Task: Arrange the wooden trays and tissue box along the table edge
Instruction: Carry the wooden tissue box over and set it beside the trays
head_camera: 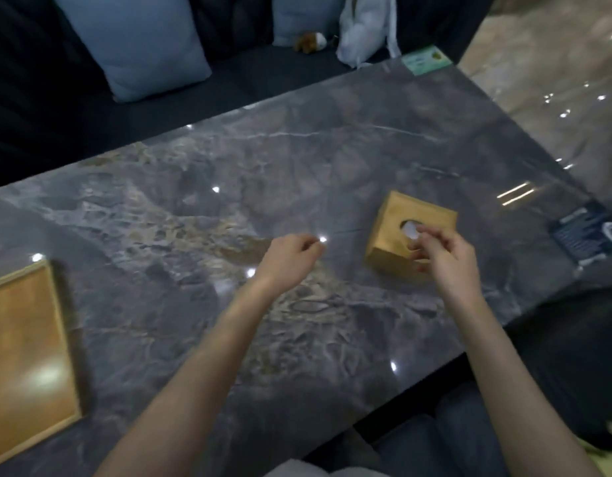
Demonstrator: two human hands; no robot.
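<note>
A square wooden tissue box [397, 220] with a round hole and white tissue on top stands on the right part of the grey marble table [228, 187]. My right hand [442, 251] hovers over the box's near right corner with fingers curled and apart, and I cannot tell whether it touches the box. My left hand [290, 256] floats above the table's middle, left of the box, fingers loosely curled and holding nothing. A flat wooden tray [22, 352] lies at the table's left end, partly cut off by the frame.
A dark sofa with pale blue cushions [135, 46], a small plush toy [309, 41] and a white bag [366, 32] runs along the far side. A green card [426, 60] lies at the far right corner, a dark card [586, 232] at the right edge.
</note>
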